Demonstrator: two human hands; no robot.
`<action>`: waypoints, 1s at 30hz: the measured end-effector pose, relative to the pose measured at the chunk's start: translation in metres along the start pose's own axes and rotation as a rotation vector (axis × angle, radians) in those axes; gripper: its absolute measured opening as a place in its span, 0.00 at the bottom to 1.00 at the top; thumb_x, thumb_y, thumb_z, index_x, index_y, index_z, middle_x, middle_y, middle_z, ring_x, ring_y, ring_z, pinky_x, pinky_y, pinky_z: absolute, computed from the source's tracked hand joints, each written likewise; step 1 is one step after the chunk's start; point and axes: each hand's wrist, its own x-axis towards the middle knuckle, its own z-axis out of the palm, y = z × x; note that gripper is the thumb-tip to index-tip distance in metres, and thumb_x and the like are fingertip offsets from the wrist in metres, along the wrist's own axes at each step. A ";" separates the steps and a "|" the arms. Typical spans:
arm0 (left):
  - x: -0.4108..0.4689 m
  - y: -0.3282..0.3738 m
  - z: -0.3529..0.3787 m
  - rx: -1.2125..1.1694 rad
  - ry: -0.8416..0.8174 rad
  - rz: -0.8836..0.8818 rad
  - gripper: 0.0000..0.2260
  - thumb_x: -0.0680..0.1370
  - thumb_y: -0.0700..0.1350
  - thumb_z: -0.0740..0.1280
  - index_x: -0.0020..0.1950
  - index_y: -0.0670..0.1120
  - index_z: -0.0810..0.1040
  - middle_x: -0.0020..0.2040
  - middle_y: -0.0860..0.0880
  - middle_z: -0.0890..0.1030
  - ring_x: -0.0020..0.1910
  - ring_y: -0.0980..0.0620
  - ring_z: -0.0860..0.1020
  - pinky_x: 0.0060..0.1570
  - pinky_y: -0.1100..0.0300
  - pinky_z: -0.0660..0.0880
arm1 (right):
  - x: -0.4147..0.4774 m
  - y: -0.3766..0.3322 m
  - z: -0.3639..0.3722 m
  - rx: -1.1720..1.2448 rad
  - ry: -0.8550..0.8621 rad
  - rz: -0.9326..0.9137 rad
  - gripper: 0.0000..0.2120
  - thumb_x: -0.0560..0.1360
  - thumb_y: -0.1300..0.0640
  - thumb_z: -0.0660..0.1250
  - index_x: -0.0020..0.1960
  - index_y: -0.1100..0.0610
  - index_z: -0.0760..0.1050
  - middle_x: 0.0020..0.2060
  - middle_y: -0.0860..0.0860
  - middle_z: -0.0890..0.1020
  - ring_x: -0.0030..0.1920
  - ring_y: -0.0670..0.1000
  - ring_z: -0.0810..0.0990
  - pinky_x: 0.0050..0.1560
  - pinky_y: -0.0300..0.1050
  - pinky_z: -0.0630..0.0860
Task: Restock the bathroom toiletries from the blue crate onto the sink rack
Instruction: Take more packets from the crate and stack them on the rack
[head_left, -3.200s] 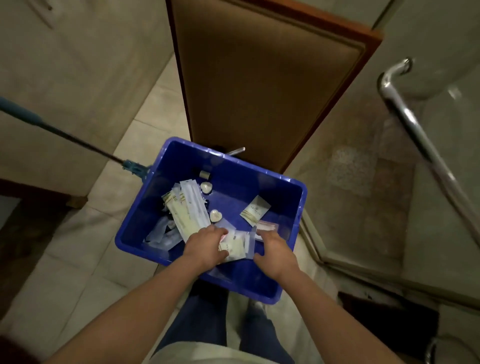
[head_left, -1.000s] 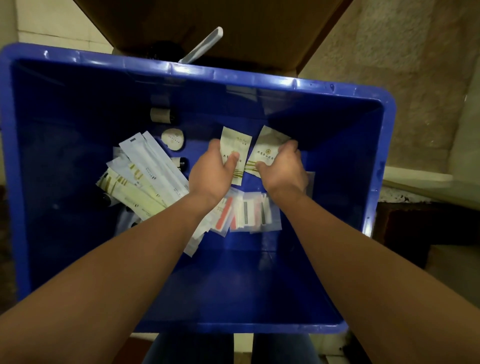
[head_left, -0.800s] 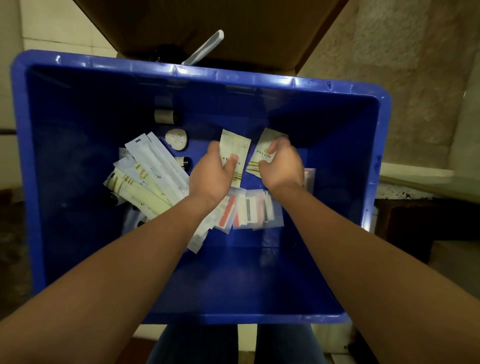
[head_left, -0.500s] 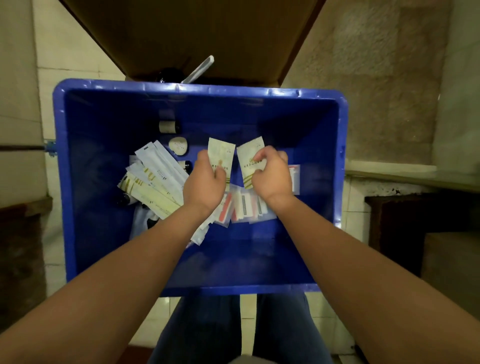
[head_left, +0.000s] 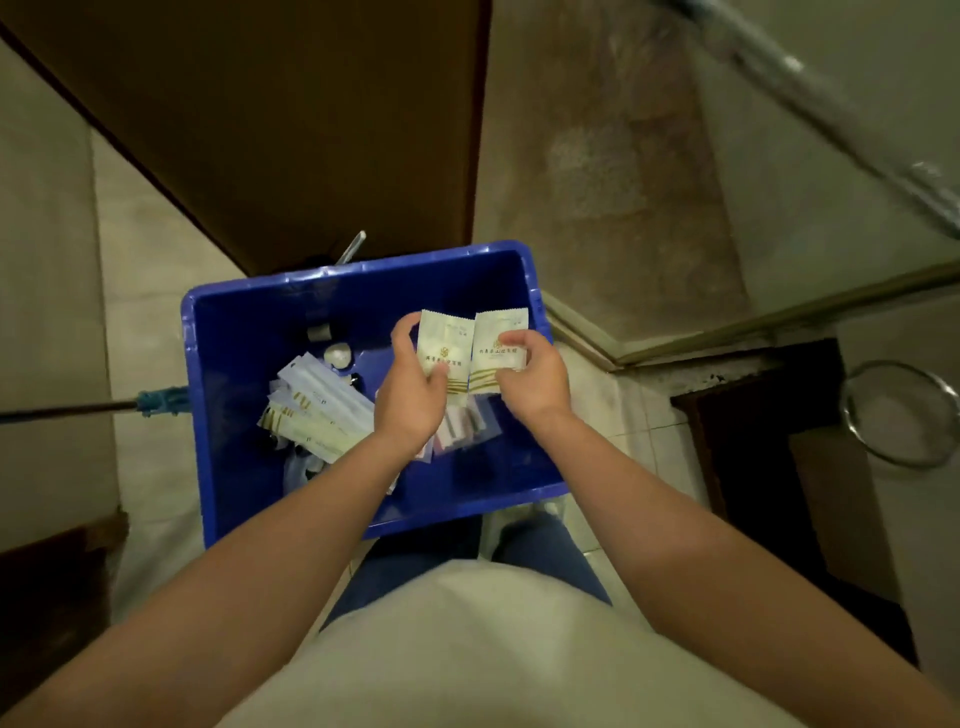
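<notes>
**Item 1.** Blue rectangular plastic crate (head_left: 234, 338), on the tiled floor ahead of my legs, at the foot of a brown wooden door (head_left: 311, 130). By my reckoning most of the stock is unpicked.

**Item 2.** Long white paper packets (head_left: 317, 410) with gold bands, fanned in a pile in the crate's left half. Untouched.

**Item 3.** Clear plastic sachets (head_left: 462, 428) with pinkish contents, on the crate floor below my wrists. Untouched.

**Item 4.** My left hand (head_left: 410, 400) and right hand (head_left: 535, 379), side by side over the crate.

**Item 5.** Two white rectangular sachets with gold stripes. The left sachet (head_left: 441, 340) is pinched between my left thumb and fingers. The right sachet (head_left: 498, 332) is pinched the same way in my right. Their edges nearly meet.

**Item 6.** Small round white caps (head_left: 337, 357), near the crate's far wall.

**Outstanding.** The sink rack is not in view, so I cannot see anything shelved. I judge the carry and every further load are yet to be done.
</notes>
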 end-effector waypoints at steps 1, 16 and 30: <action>-0.004 0.008 0.000 0.015 -0.013 0.032 0.27 0.80 0.40 0.63 0.72 0.58 0.54 0.51 0.52 0.79 0.42 0.52 0.80 0.38 0.52 0.77 | -0.006 0.000 -0.008 0.019 0.015 -0.007 0.21 0.72 0.70 0.62 0.58 0.50 0.75 0.52 0.47 0.80 0.47 0.52 0.82 0.50 0.45 0.80; -0.086 0.113 0.064 0.118 -0.292 0.356 0.12 0.81 0.39 0.59 0.56 0.57 0.71 0.58 0.50 0.76 0.35 0.61 0.76 0.34 0.64 0.70 | -0.110 0.057 -0.149 0.313 0.329 -0.024 0.16 0.69 0.67 0.69 0.49 0.48 0.74 0.51 0.48 0.81 0.49 0.50 0.82 0.50 0.51 0.82; -0.247 0.172 0.181 0.178 -0.651 0.634 0.27 0.69 0.29 0.64 0.55 0.60 0.70 0.62 0.52 0.70 0.54 0.51 0.77 0.46 0.51 0.81 | -0.275 0.170 -0.273 0.453 0.663 0.009 0.20 0.65 0.68 0.67 0.47 0.45 0.73 0.50 0.49 0.79 0.41 0.50 0.80 0.30 0.38 0.74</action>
